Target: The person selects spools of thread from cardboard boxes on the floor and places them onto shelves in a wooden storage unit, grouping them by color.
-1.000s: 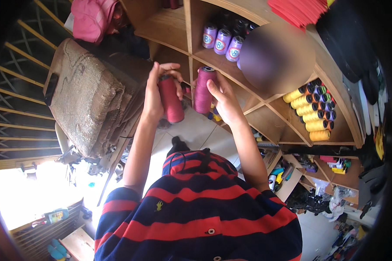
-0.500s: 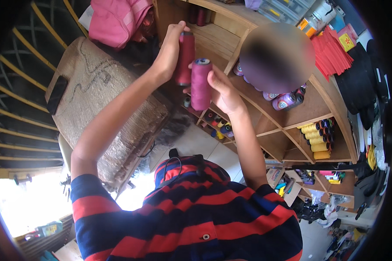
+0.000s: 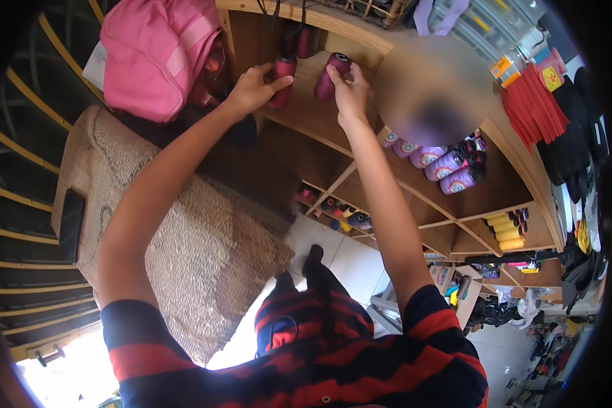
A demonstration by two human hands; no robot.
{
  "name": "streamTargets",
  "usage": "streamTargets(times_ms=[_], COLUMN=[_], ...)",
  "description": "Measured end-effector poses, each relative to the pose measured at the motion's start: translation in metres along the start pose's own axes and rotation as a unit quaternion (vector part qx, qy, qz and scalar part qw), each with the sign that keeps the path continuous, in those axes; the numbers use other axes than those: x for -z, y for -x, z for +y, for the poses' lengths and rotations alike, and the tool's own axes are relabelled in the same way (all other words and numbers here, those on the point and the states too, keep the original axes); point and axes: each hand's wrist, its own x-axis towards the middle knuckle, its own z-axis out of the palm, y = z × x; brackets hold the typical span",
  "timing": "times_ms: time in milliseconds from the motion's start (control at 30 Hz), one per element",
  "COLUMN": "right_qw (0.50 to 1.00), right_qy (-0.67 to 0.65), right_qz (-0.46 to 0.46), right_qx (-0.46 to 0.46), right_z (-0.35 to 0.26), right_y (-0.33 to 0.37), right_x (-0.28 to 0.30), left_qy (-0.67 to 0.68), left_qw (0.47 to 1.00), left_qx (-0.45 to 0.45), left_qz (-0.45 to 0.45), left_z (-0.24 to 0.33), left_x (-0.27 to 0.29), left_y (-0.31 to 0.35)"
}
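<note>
Both arms reach forward to a compartment of the wooden shelf (image 3: pixel 313 126). My left hand (image 3: pixel 255 90) is closed around a dark red thread spool (image 3: pixel 283 70), the thumb lying across its side. In my right hand (image 3: pixel 351 92) is a plum-magenta thread spool (image 3: pixel 325 85), tilted, its top rim facing up. The two spools are a short gap apart over the compartment floor; whether either rests on it I cannot tell. Just behind, more dark red spools (image 3: pixel 305 42) stand at the back of the same compartment.
Purple thread spools (image 3: pixel 445 165) lie in a compartment to the right, partly behind a blurred patch. Yellow spools (image 3: pixel 508 230) fill a lower one. A pink bag (image 3: pixel 146 64) sits at the far left, above a surface with a woven cover (image 3: pixel 197 251). Red strips (image 3: pixel 532 109) hang at the right.
Both hands have moved forward, taking the spools from in front of the shelf to the compartment. The spools have drawn apart, and the view has shifted.
</note>
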Motion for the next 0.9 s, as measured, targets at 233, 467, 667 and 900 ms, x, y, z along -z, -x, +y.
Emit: streamTargets(times_ms=[233, 467, 667, 900], right_qw=[0.976, 0.943, 0.944, 0.923], right_qy=[0.200, 0.254, 0.287, 0.354], right_qz=[0.078, 0.049, 0.045, 0.028], right_qx=[0.033, 0.211, 0.157, 0.150], right_z=[0.079, 0.157, 0.156, 0.154], right_y=[-0.092, -0.160, -0.153, -0.148], right_x=[-0.048, -0.031, -0.054, -0.052], left_qy=[-0.007, 0.131, 0.127, 0.165], left_qw=[0.998, 0.984, 0.980, 0.973], left_qx=[-0.002, -0.031, 0.003, -0.049], left_qz=[-0.066, -0.113, -0.153, -0.156], left_z=[-0.027, -0.008, 0.000, 0.011], left_x=[0.005, 0.001, 0.011, 0.009], left_y=[-0.015, -0.016, -0.003, 0.004])
